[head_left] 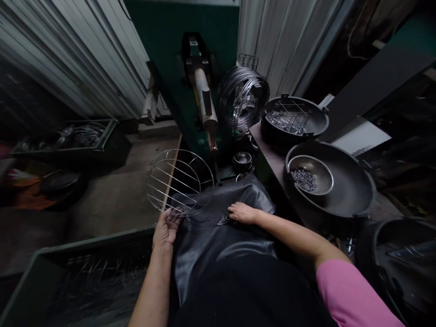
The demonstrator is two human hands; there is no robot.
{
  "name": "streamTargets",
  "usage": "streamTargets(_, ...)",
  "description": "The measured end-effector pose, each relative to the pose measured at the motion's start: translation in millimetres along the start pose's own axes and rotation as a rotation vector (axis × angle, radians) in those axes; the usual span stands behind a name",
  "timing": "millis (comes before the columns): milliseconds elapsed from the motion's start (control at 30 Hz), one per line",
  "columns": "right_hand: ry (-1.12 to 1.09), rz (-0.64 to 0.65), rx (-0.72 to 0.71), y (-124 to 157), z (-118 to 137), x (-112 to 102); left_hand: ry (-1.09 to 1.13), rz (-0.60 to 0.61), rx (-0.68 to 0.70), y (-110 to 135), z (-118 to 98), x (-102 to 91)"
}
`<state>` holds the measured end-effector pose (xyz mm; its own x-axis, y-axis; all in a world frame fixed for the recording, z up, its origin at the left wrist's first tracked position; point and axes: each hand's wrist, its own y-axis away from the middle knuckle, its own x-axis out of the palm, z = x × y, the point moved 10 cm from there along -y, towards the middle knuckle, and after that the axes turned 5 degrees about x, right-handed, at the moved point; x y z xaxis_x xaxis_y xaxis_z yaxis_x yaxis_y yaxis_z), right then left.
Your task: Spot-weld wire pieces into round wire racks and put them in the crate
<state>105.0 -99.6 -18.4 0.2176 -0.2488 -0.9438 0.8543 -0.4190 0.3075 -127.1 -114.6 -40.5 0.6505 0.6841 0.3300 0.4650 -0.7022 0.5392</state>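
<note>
My left hand (168, 227) is closed on the near rim of a round wire rack (173, 177), which is tilted up in front of the machine. Parallel wires run across one of the rack's rings. On the dark apron (218, 240) over my lap lies a small heap of short metal pins (223, 220). Over that heap my right hand (242, 213) has its fingers pinched together, and they appear to hold some of the pins. Ahead, the copper-coloured tip (213, 143) of the green machine's (150, 27) arm points down, beyond the rack.
Right of me, a wide black pan (350, 181) holds a metal bowl (323, 170) of short pins. Behind it stands another pan (322, 119) with wire pieces. Coiled wire (235, 86) hangs beside the machine. Green crates (44, 259) with wire parts stand at left.
</note>
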Motion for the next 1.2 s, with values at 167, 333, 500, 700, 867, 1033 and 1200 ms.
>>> streamTargets(167,-0.332,-0.036,0.210,16,-27,-14,-0.014,-0.016,-0.015,4,0,-7.3)
streamTargets(333,-0.933,0.003,0.428,36,-51,-8,-0.013,-0.024,-0.056,12,1,-7.2)
streamTargets(500,-1.265,0.045,0.583,51,-62,4,-0.019,-0.023,-0.040,13,0,-7.1)
streamTargets(700,-0.631,-0.042,0.687,80,-88,-41,-0.042,-0.025,0.015,10,-10,-21.2)
streamTargets(867,-0.083,0.094,0.740,89,-83,-52,-0.033,-0.019,0.020,10,-10,-25.2)
streamTargets(1033,-0.080,0.189,0.762,81,-79,-40,-0.005,0.008,-0.003,9,-4,-21.3)
streamTargets(1200,-0.169,0.189,0.767,89,-98,-51,-0.045,0.008,-0.026,1,-2,-27.2)
